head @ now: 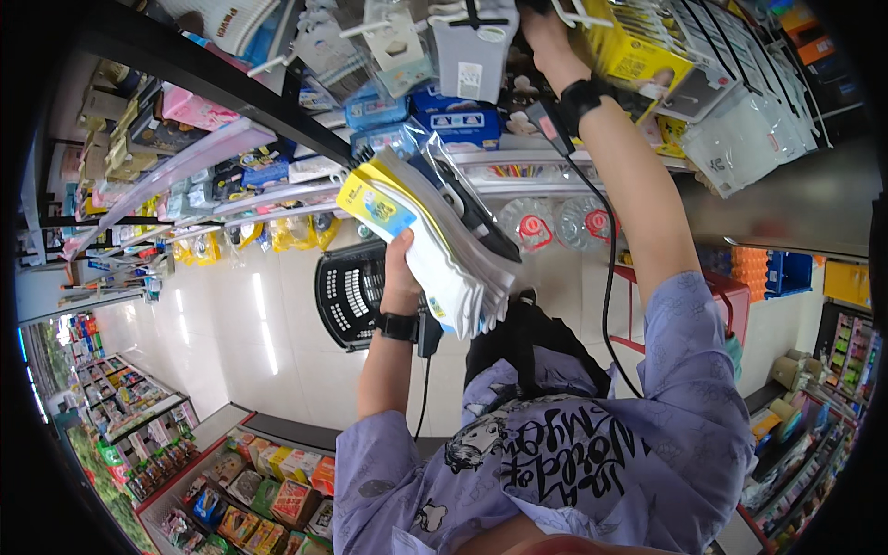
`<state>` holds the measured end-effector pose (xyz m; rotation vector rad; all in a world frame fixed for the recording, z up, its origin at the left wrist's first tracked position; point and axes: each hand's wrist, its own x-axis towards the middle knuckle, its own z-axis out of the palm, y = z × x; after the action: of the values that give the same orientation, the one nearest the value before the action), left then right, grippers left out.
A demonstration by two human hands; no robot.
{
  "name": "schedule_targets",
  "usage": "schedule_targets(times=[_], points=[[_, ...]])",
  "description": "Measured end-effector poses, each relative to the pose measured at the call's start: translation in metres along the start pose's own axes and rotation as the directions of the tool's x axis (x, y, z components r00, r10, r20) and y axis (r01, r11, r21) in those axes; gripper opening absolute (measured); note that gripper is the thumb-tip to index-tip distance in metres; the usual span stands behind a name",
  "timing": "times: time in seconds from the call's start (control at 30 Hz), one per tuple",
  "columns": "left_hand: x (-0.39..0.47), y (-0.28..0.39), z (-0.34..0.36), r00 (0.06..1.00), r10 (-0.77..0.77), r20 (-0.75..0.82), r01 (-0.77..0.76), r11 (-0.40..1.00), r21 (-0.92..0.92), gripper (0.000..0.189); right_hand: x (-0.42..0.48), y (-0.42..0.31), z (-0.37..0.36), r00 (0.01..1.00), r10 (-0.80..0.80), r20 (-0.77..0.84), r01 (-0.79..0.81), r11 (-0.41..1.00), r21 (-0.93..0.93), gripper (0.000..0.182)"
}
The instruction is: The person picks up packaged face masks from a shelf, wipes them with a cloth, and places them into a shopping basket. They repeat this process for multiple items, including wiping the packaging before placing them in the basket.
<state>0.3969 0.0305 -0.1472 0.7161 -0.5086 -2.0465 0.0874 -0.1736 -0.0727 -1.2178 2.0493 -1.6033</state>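
Observation:
My left hand grips a thick stack of white socks with a yellow and blue card header at its upper end. Behind the white pairs in that stack is a dark pair in clear plastic. Up at the hanging display, my right hand reaches in among the hooks; its fingers are cut off or in shadow, so their grip is hidden. Left of it hang pale grey socks on a hook. To its right are yellow-carded packs.
A black plastic basket stands on the tiled floor. Large water bottles with red handles sit under the lower shelf. A red stool is at the right. A black upright post crosses the upper left. Cables run from both wrists.

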Motion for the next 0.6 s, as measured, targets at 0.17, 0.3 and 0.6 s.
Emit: schedule_targets(times=[0.17, 0.3, 0.6], points=[[0.005, 0.009, -0.021, 1.0, 0.01, -0.012, -0.01, 1.0, -0.02, 0.057, 0.036, 0.008, 0.001, 0.976, -0.147, 0.159, 0.125, 0.982, 0.139, 0.041], [0.008, 0.016, -0.029, 1.0, -0.018, -0.022, 0.017, 1.0, -0.008, 0.056, 0.041, 0.011, -0.012, 0.944, -0.267, 0.196, 0.231, 0.955, 0.185, 0.042], [0.01, 0.021, -0.027, 1.0, -0.023, -0.009, 0.023, 0.998, 0.05, 0.057, 0.02, 0.005, -0.007, 0.982, -0.157, -0.102, 0.187, 0.801, 0.569, 0.032]])
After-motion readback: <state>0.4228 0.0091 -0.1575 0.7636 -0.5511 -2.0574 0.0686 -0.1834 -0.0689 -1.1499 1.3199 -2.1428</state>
